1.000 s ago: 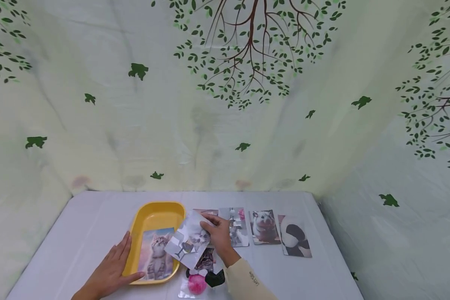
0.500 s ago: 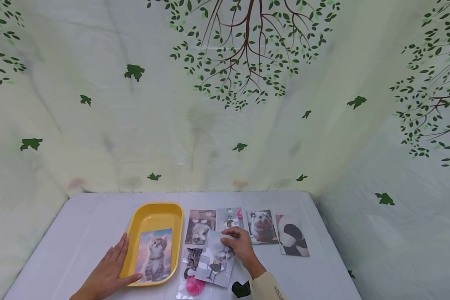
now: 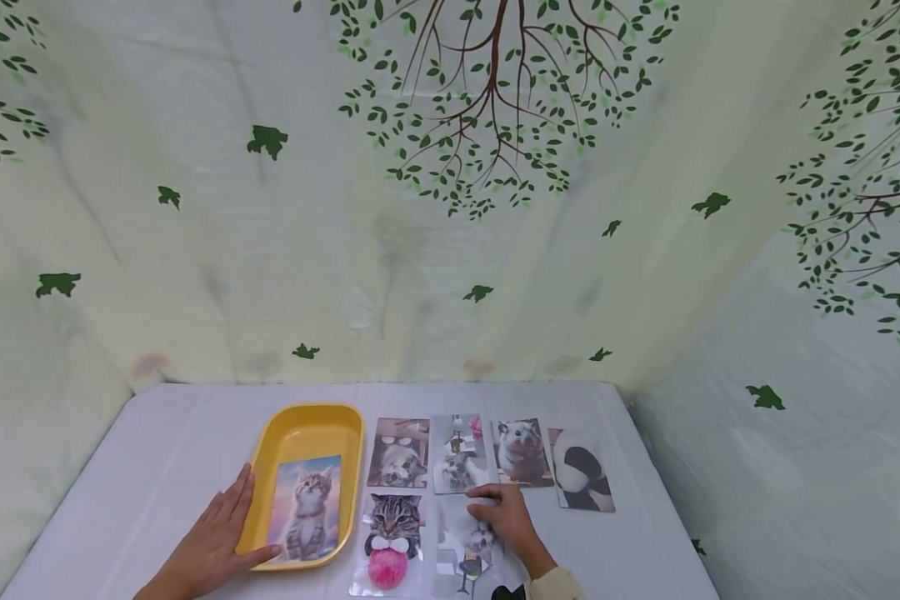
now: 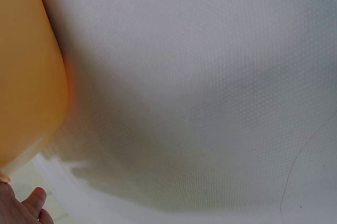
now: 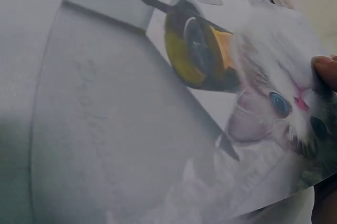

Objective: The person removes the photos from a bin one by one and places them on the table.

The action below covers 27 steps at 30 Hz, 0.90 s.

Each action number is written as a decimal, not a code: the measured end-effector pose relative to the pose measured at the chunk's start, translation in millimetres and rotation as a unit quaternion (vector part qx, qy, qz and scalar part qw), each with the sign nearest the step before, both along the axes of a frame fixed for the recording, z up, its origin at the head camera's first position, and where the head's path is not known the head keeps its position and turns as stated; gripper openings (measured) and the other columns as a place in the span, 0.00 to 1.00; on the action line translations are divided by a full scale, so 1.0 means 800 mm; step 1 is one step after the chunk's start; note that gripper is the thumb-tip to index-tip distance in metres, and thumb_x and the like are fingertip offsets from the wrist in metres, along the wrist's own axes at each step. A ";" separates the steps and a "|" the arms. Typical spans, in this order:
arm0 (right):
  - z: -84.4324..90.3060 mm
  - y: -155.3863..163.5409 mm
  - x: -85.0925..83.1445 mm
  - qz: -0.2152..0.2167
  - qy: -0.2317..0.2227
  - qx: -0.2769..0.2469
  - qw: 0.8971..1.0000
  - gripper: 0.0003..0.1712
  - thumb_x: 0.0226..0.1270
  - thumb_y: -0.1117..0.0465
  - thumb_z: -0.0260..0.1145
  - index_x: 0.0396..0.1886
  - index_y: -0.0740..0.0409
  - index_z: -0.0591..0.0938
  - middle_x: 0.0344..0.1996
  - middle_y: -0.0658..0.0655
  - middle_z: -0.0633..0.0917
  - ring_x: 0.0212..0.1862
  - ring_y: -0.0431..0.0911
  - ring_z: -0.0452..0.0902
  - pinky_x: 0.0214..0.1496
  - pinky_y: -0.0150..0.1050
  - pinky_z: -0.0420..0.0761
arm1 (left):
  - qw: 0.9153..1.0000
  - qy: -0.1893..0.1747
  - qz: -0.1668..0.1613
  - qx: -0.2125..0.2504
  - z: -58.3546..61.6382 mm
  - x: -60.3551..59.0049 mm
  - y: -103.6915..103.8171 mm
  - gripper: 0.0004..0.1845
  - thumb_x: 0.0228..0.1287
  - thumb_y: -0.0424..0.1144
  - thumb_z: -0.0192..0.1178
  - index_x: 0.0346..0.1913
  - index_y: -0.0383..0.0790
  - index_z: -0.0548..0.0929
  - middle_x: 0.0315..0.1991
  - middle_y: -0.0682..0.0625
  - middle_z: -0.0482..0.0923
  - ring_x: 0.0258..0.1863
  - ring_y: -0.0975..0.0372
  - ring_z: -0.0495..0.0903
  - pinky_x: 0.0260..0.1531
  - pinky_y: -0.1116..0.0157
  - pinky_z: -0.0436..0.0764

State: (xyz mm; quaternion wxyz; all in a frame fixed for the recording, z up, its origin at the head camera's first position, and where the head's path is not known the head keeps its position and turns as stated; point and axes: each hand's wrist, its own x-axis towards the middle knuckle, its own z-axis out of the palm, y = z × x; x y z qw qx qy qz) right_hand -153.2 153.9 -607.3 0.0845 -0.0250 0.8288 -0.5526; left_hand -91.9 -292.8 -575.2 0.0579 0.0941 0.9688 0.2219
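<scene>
My left hand lies with straight fingers along the left side of a yellow tray, its thumb over the front-left rim. In the left wrist view, part of the tray's outer wall shows. A kitten picture card lies in the tray. My right hand pinches the top edge of a glossy picture card low over the table, to the right of a cat card with a pink pompom print. Close up in the right wrist view, the held card shows a white kitten and a stemmed glass, with a finger at its edge.
Behind the held card, a row of picture cards runs rightward: an upside-down animal card, another kitten-and-glass card, a hamster card and a black-and-white card. A dark item sits by the right sleeve. A leaf-patterned curtain closes off the table's back.
My right hand has carried the kitten-and-glass card from over the tray's right edge rightward and down, beside the pompom cat card, uncovering cards behind. The left hand has stayed at the tray.
</scene>
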 end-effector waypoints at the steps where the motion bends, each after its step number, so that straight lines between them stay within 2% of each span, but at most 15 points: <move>1: -0.004 0.001 0.001 0.003 0.006 0.012 1.000 0.10 0.53 0.64 0.74 0.37 0.60 0.88 0.35 0.54 0.88 0.43 0.47 0.82 0.45 0.39 0.79 | 1.000 0.000 0.000 0.000 0.000 0.000 0.000 0.65 0.54 0.67 0.61 0.74 0.29 0.32 0.76 0.36 0.30 0.72 0.39 0.43 0.58 0.73 0.13; 6: -0.020 0.002 0.005 0.006 0.067 0.031 0.997 0.10 0.52 0.63 0.75 0.36 0.59 0.89 0.34 0.52 0.89 0.44 0.48 0.83 0.49 0.37 0.79 | 1.000 0.019 -0.006 -0.009 0.001 0.002 0.001 0.64 0.55 0.66 0.61 0.74 0.29 0.32 0.77 0.37 0.29 0.74 0.42 0.40 0.58 0.73 0.14; 12: -0.024 -0.005 0.009 0.004 0.128 0.041 0.991 0.10 0.51 0.62 0.76 0.36 0.57 0.89 0.34 0.51 0.88 0.46 0.48 0.83 0.56 0.42 0.76 | 0.999 0.031 -0.010 -0.011 0.002 0.004 0.002 0.64 0.56 0.65 0.60 0.74 0.29 0.31 0.77 0.39 0.26 0.75 0.49 0.33 0.59 0.72 0.15; 15: -0.026 -0.009 0.011 -0.009 0.147 0.040 0.988 0.10 0.49 0.64 0.77 0.34 0.57 0.89 0.33 0.50 0.87 0.43 0.46 0.82 0.54 0.39 0.77 | 0.999 0.042 -0.015 -0.019 0.000 0.004 0.001 0.63 0.57 0.64 0.61 0.74 0.30 0.32 0.77 0.39 0.27 0.74 0.59 0.25 0.60 0.73 0.16; 17: -0.027 -0.011 0.014 -0.015 0.161 0.037 0.986 0.11 0.47 0.65 0.77 0.34 0.57 0.89 0.33 0.50 0.86 0.41 0.44 0.82 0.50 0.36 0.78 | 0.999 0.043 -0.014 -0.021 -0.002 0.004 0.001 0.63 0.57 0.65 0.60 0.74 0.29 0.32 0.77 0.39 0.28 0.73 0.62 0.23 0.59 0.74 0.15; 21: -0.028 -0.015 0.016 -0.015 0.194 0.053 0.979 0.12 0.45 0.67 0.78 0.33 0.57 0.89 0.33 0.49 0.84 0.39 0.43 0.80 0.46 0.36 0.79 | 1.000 0.017 -0.004 -0.016 -0.005 0.002 0.000 0.64 0.56 0.67 0.59 0.74 0.30 0.30 0.77 0.38 0.27 0.75 0.50 0.27 0.59 0.72 0.14; 24: -0.025 -0.017 0.018 -0.017 0.210 0.082 0.974 0.12 0.45 0.68 0.78 0.34 0.57 0.89 0.35 0.48 0.83 0.41 0.44 0.79 0.47 0.38 0.78 | 1.000 0.023 -0.008 -0.016 -0.005 0.002 -0.001 0.64 0.56 0.66 0.59 0.74 0.30 0.31 0.77 0.37 0.28 0.75 0.51 0.28 0.59 0.72 0.15; 27: -0.019 -0.020 0.019 -0.021 0.225 0.101 0.969 0.13 0.45 0.68 0.77 0.34 0.57 0.89 0.37 0.48 0.82 0.43 0.46 0.79 0.48 0.40 0.78 | 0.999 0.042 -0.015 -0.026 -0.004 0.002 -0.001 0.63 0.58 0.65 0.60 0.74 0.30 0.31 0.77 0.39 0.28 0.71 0.67 0.20 0.59 0.75 0.16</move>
